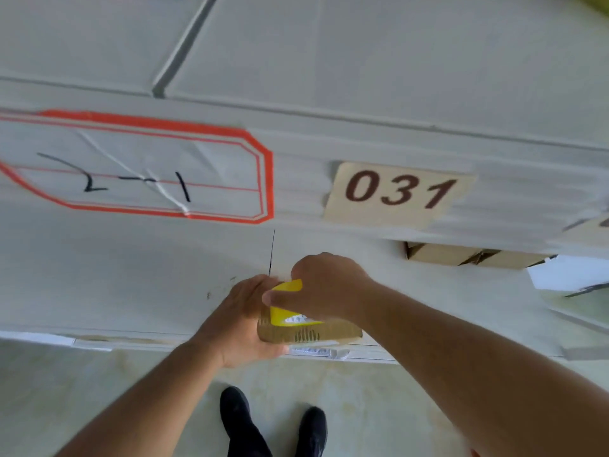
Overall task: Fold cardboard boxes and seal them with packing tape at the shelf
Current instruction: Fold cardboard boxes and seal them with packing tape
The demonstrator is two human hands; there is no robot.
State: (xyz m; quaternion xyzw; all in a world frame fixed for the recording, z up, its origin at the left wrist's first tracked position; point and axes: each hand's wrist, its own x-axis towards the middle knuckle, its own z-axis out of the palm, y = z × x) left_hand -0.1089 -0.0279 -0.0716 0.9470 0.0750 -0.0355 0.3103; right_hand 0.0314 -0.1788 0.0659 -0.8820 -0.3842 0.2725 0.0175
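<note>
Honestly, early days: left hand [242, 319] grips the small box [308, 333], right hand [321, 285] pinches yellow tape [285, 313] onto it, sealing unfinished.

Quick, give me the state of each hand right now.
Left hand: closed around the left end of the small cardboard box, holding it.
Right hand: closed on the yellow tape roll, pressing it onto the box.

Both hands, left hand [242, 319] and right hand [321, 285], grip a yellow tape roll [286, 311] over a small cardboard box [308, 333].
</note>
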